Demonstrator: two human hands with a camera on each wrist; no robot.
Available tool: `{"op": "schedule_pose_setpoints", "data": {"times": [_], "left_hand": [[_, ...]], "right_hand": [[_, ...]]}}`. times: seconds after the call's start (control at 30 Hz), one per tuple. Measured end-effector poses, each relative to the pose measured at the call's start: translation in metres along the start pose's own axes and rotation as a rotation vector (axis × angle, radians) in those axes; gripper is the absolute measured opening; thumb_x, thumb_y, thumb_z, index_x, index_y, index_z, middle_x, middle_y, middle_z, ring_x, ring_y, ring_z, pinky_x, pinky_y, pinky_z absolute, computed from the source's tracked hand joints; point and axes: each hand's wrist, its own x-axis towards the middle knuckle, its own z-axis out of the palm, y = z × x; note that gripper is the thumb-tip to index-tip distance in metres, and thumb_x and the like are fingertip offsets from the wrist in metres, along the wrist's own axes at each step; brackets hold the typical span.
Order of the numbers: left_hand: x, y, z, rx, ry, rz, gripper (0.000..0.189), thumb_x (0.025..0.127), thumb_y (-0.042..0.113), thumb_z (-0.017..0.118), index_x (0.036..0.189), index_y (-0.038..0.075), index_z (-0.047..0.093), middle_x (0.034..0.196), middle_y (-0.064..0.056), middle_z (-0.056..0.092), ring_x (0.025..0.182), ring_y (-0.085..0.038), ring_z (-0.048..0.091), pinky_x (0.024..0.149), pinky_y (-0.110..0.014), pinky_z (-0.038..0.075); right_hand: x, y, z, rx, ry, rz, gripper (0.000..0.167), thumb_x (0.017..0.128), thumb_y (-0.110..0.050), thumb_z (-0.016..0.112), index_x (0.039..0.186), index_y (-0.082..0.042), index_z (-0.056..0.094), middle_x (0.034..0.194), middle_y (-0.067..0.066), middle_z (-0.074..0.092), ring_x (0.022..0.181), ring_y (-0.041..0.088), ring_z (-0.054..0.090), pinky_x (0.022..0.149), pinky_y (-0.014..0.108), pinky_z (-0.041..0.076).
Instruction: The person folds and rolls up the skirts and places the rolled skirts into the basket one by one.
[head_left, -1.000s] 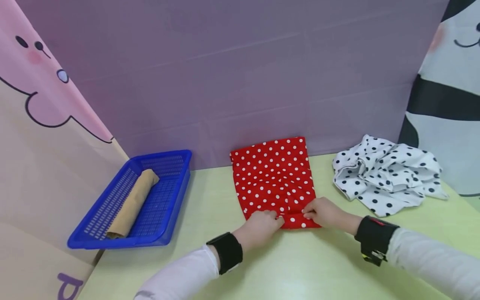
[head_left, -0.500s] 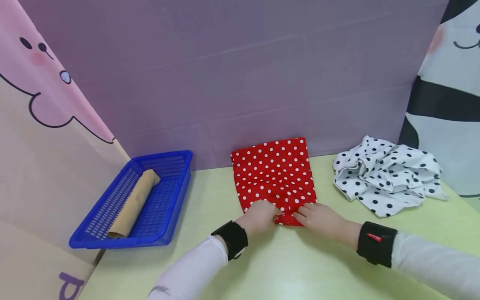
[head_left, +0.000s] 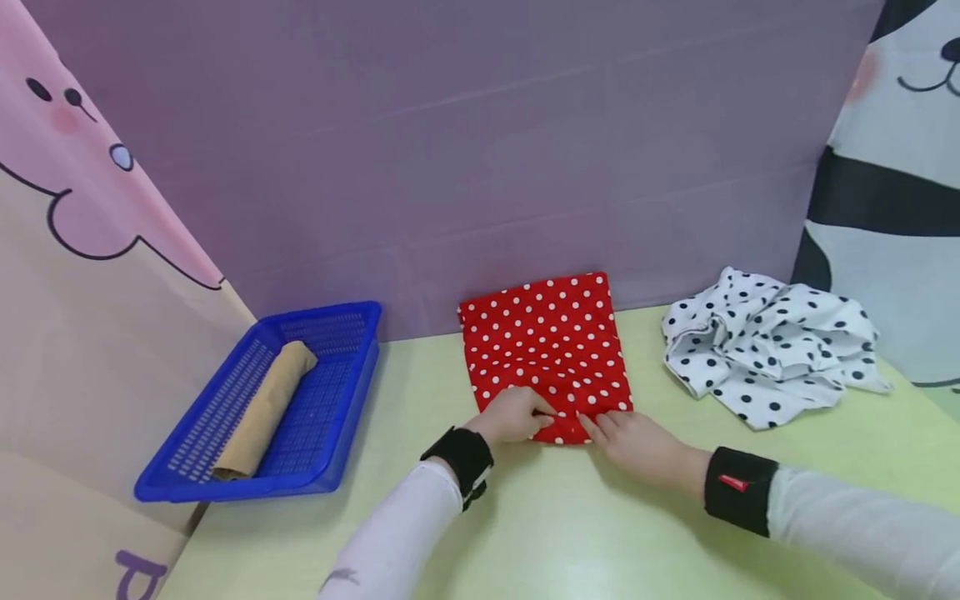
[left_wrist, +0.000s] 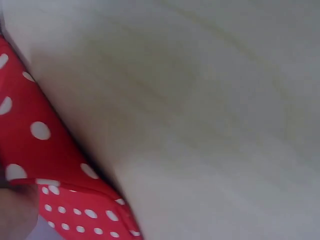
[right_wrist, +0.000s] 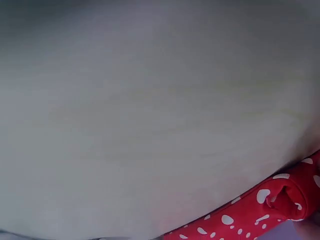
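Note:
A red cloth with white polka dots lies flat on the table against the back wall, its near edge turned up into a narrow roll. My left hand grips the left part of that roll with curled fingers. At the right part, my right hand holds the roll, fingers over the top and thumb hidden. The left wrist view has the folded red cloth along its left side, with a bit of the hand below. In the right wrist view the coiled end of the cloth shows at lower right.
A blue plastic basket stands at left with a rolled tan cloth inside. To the right lies a crumpled white cloth with black dots. The purple wall covering rises right behind the red cloth.
Both hands have moved slightly away from me with the roll, and the red cloth's near edge has moved back. My right hand has turned, its fingers now lying along the roll.

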Motion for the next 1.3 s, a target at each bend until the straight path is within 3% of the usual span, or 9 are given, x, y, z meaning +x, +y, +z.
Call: {"op": "schedule_pose_setpoints", "data": {"times": [0.13,0.27,0.37,0.6,0.67,0.77,1.0,1.17,1.3], "left_hand": [[0.0,-0.005,0.002,-0.087,0.016,-0.052,0.026,0.088,0.023,0.067,0.112,0.014,0.071,0.082,0.006,0.066,0.073,-0.01,0.054,0.058,-0.018,0.046],[-0.002,-0.006,0.005,-0.082,0.047,-0.034,0.025,0.089,0.023,0.066,0.111,0.013,0.071,0.078,0.006,0.064,0.07,-0.01,0.053,0.059,-0.018,0.045],[-0.007,-0.005,0.009,0.02,0.082,0.017,0.025,0.089,0.024,0.065,0.111,0.012,0.071,0.079,0.005,0.062,0.07,-0.008,0.052,0.064,-0.017,0.045],[-0.022,-0.003,0.016,0.434,0.124,0.148,0.047,0.091,0.038,0.061,0.133,0.016,0.056,0.114,-0.003,0.063,0.101,-0.015,0.059,0.089,-0.026,0.05],[-0.025,-0.003,0.015,0.479,0.115,0.151,0.055,0.089,0.042,0.061,0.138,0.018,0.05,0.121,-0.004,0.061,0.108,-0.017,0.058,0.093,-0.029,0.049],[-0.025,-0.004,0.014,0.517,0.123,0.158,0.057,0.088,0.041,0.063,0.14,0.021,0.048,0.119,-0.004,0.061,0.106,-0.017,0.058,0.091,-0.028,0.05],[-0.02,-0.006,0.01,0.451,0.137,0.159,0.048,0.088,0.036,0.065,0.133,0.024,0.056,0.102,0.001,0.068,0.088,-0.012,0.061,0.079,-0.021,0.049],[-0.013,-0.001,0.005,0.289,0.052,0.061,0.043,0.089,0.035,0.064,0.13,0.022,0.059,0.103,0.006,0.07,0.094,-0.01,0.06,0.081,-0.02,0.048],[-0.009,0.001,0.004,0.196,-0.019,-0.008,0.043,0.091,0.035,0.062,0.131,0.021,0.058,0.088,0.006,0.066,0.084,-0.01,0.056,0.072,-0.02,0.046]], "right_hand": [[0.007,0.004,-0.003,0.176,-0.075,0.109,0.054,0.071,-0.021,0.082,0.119,-0.003,0.063,0.088,0.009,0.066,0.077,0.021,0.063,0.068,0.031,0.054],[0.016,0.011,-0.004,0.278,-0.109,0.181,0.045,0.073,-0.019,0.08,0.114,-0.005,0.067,0.074,0.003,0.065,0.064,0.016,0.059,0.059,0.027,0.048],[0.021,0.018,-0.001,0.314,-0.106,0.183,0.038,0.073,-0.019,0.08,0.107,-0.006,0.069,0.068,0.0,0.063,0.058,0.014,0.057,0.055,0.025,0.045],[0.026,0.032,0.002,0.514,-0.184,0.242,0.035,0.078,-0.016,0.075,0.112,-0.008,0.07,0.093,0.005,0.071,0.077,0.019,0.062,0.069,0.031,0.051],[0.028,0.036,0.001,0.564,-0.2,0.257,0.034,0.08,-0.014,0.074,0.113,-0.007,0.069,0.096,0.005,0.071,0.081,0.019,0.062,0.072,0.032,0.052],[0.03,0.042,0.0,0.612,-0.201,0.253,0.031,0.081,-0.011,0.072,0.112,-0.006,0.07,0.097,0.006,0.07,0.084,0.021,0.062,0.074,0.034,0.053],[0.029,0.05,0.006,0.739,-0.219,0.256,0.03,0.085,-0.012,0.068,0.114,-0.004,0.068,0.102,0.007,0.07,0.091,0.023,0.061,0.079,0.035,0.054],[0.028,0.053,0.015,0.746,-0.233,0.252,0.033,0.088,-0.015,0.065,0.12,-0.008,0.065,0.106,0.007,0.067,0.094,0.022,0.06,0.081,0.034,0.052],[0.028,0.053,0.019,0.762,-0.258,0.263,0.033,0.089,-0.015,0.063,0.121,-0.01,0.064,0.109,0.007,0.065,0.098,0.023,0.058,0.084,0.036,0.052]]}}
